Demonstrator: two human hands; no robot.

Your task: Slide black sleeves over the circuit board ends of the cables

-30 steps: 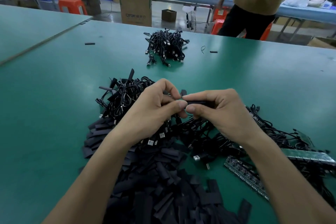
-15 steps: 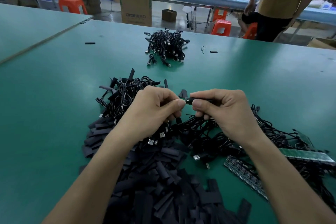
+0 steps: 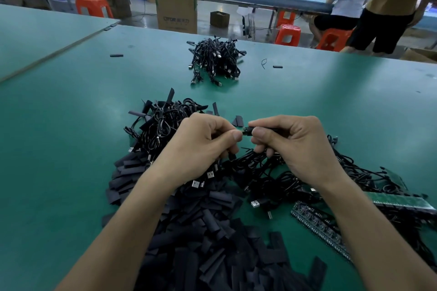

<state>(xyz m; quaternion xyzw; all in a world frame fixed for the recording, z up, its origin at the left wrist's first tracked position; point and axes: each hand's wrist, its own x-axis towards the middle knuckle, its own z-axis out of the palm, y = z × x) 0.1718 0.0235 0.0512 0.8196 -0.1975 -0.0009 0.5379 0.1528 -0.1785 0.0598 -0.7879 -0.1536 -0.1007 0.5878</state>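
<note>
Two hands work close together above the green desk [image 3: 71, 160]. The right hand [image 3: 300, 149] has its grip closed, thumb and forefinger pinching a black sleeve [image 3: 264, 129] held roughly level, its mouth turned towards the left hand [image 3: 203, 146]. The left grip is closed too: the fingers curl round a cable [image 3: 233, 156] and the thumb tip sits right at the sleeve's mouth. What looks like the circuit board end [image 3: 246, 130] shows there, but the fingers hide how far in it sits.

The likeliest trouble is a jam. If the board goes in tilted, a corner or a component may catch the sleeve's lip, and the soft sleeve would buckle instead of sliding. A hard pinch from the right hand would flatten the bore and cause the same stall. Pushing on the limp cable rather than on the board could kink it where it joins the board. The cable also hangs into the tangle of cables [image 3: 272, 172] below, so a snag there could tug the board back out. A dropped sleeve would vanish into the pile of loose sleeves [image 3: 212, 243] underneath.
</note>
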